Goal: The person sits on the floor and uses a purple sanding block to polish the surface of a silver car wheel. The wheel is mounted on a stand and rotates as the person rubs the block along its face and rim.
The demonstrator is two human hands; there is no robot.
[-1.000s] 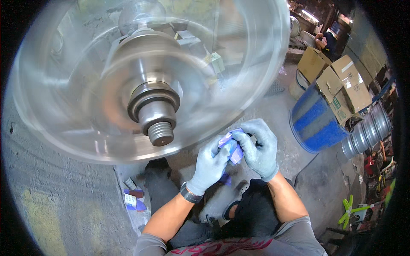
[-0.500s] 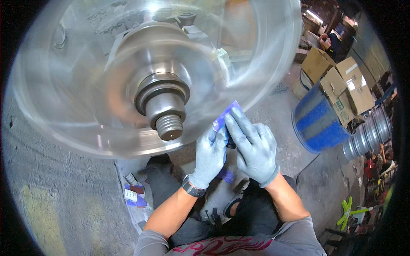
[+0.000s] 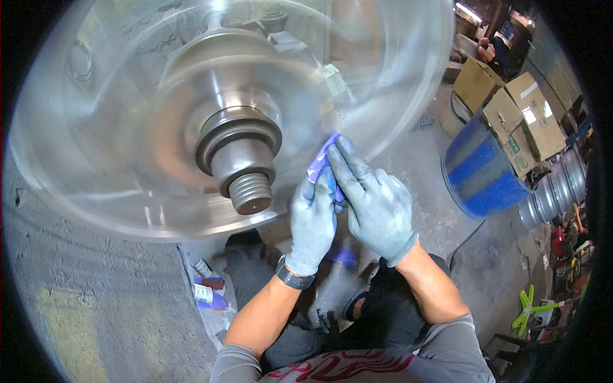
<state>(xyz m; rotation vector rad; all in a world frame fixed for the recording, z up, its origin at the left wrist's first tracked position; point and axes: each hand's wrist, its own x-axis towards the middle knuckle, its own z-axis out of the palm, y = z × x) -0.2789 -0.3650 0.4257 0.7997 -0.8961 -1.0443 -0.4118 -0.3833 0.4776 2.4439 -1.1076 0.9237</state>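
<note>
The left hand in a pale grey-blue knit glove (image 3: 311, 223), at the centre of the frame, pinches a small, folded purple sheet (image 3: 319, 165) between thumb and fingers. The right hand in a matching glove (image 3: 383, 210), just right of centre, lays extended fingers along the sheet; whether it grips cannot be told. The sheet sits before the lower right of a large, motion-blurred silvery metal wheel (image 3: 220, 70) filling the upper left; contact is unclear. A threaded steel shaft end (image 3: 252, 191) projects left of the hands.
</note>
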